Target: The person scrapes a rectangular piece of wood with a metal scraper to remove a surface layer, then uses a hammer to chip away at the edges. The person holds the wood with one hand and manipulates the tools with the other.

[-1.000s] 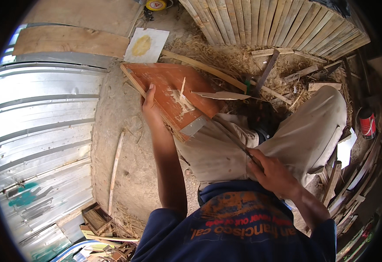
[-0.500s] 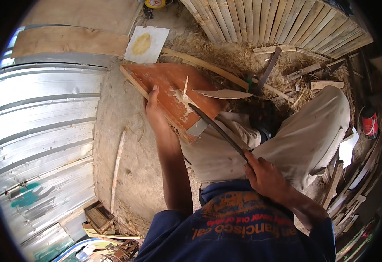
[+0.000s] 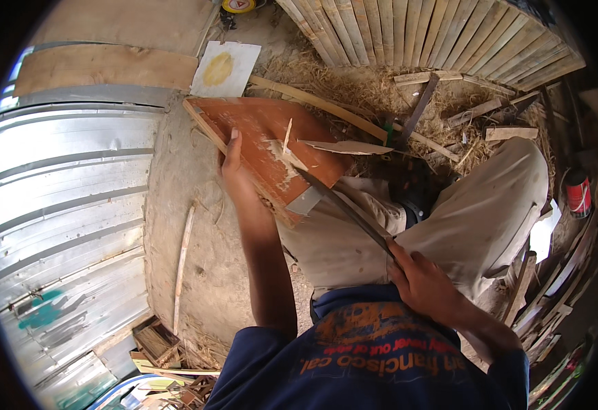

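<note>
A reddish-brown wooden board is held tilted above my lap, its surface scraped down to pale wood in the middle. My left hand grips its left edge, thumb on the upper face and fingers hidden beneath. In my right hand is a long-bladed knife, dark and narrow, its handle mostly covered by my fingers. The blade's tip meets the scraped patch. A thin peeled strip juts out to the right from the board, and a small splinter stands up beside the patch.
Corrugated metal sheeting runs along the left. Wooden slats stand at the far side, above straw and scattered offcuts. A red and black can sits at the right among wood strips. A stained white sheet lies beyond the board.
The board and my left hand appear slightly further left. The blade tip stays at the scraped patch, and my right hand has shifted slightly right and nearer to me.
</note>
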{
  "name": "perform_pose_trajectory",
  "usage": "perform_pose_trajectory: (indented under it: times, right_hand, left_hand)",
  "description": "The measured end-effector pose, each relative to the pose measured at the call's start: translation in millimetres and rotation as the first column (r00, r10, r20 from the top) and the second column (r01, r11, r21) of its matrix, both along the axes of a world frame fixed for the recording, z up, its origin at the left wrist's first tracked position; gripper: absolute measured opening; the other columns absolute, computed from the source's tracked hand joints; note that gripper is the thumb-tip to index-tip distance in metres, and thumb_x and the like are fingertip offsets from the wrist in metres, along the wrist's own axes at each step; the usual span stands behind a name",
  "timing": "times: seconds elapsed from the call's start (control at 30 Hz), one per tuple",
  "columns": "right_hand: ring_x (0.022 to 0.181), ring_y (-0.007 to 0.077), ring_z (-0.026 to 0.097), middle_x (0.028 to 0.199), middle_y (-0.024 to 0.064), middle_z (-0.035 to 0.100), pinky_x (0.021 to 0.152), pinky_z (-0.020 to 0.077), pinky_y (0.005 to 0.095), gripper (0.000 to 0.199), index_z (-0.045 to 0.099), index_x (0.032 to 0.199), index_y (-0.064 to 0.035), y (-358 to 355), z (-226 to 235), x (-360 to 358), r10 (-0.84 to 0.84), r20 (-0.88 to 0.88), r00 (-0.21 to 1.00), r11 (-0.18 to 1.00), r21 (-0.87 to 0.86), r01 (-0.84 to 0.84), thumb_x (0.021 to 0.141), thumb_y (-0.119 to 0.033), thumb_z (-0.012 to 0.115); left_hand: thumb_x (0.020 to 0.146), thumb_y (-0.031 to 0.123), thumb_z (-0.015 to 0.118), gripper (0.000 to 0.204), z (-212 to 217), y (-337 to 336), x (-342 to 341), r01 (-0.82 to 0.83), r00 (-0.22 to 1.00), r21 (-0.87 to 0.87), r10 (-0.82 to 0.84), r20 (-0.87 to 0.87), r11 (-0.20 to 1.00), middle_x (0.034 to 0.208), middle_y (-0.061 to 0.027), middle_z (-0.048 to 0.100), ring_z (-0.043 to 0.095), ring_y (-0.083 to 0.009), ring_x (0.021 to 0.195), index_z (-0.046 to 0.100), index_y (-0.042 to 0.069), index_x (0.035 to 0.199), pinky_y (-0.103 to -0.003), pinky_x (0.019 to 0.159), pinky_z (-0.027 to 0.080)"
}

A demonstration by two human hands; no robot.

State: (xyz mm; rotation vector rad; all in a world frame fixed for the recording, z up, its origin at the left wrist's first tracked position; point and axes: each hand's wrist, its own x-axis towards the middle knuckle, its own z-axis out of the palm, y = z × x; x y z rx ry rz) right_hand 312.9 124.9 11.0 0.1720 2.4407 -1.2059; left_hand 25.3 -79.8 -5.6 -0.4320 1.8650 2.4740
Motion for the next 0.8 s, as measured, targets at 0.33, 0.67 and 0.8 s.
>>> perform_pose_trajectory:
  times: [0.33, 0.67, 0.8]
  right_hand:
    - [0.087, 0.0461, 0.066, 0.09, 0.0271, 0.067, 0.075, 0.0515, 0.0541, 0.046, 0.043, 0.141, -0.0072, -15, -25, -28, -0.077, 0.144, 0.987, 0.949, -0.291, 0.117, 0.099, -0.021, 0.056]
    - [0.093, 0.0456, 0.066, 0.098, 0.0251, 0.068, 0.08, 0.0516, 0.0514, 0.043, 0.046, 0.139, -0.0054, 16, 0, -48, -0.102, -0.08, 0.992, 0.983, -0.164, 0.088, 0.1, -0.018, 0.057]
    - [0.085, 0.0443, 0.066, 0.092, 0.0237, 0.064, 0.075, 0.0523, 0.0528, 0.048, 0.044, 0.145, -0.0096, 24, 13, -8, 0.01, -0.008, 1.0, 0.998, -0.068, -0.011, 0.101, -0.024, 0.055]
  left_hand:
    - [0.096, 0.028, 0.063, 0.047, 11, -14, 7, 0.106, 0.986, 0.167, -0.126, 0.111, 0.98, 0.116, -0.0151, 0.065, 0.068, -0.0247, 0.097, 0.056, -0.003, 0.129, -0.035, 0.081, 0.056]
    - [0.099, 0.047, 0.06, 0.063, 6, -10, -2, 0.084, 0.996, 0.031, -0.084, 0.007, 0.996, 0.119, -0.016, 0.065, 0.066, -0.0228, 0.099, 0.054, -0.005, 0.133, -0.034, 0.083, 0.055]
    - [0.101, 0.05, 0.056, 0.062, -2, -17, -10, 0.053, 0.999, 0.02, -0.052, -0.013, 0.998, 0.119, -0.0164, 0.065, 0.068, -0.0237, 0.099, 0.055, -0.004, 0.131, -0.035, 0.082, 0.056]
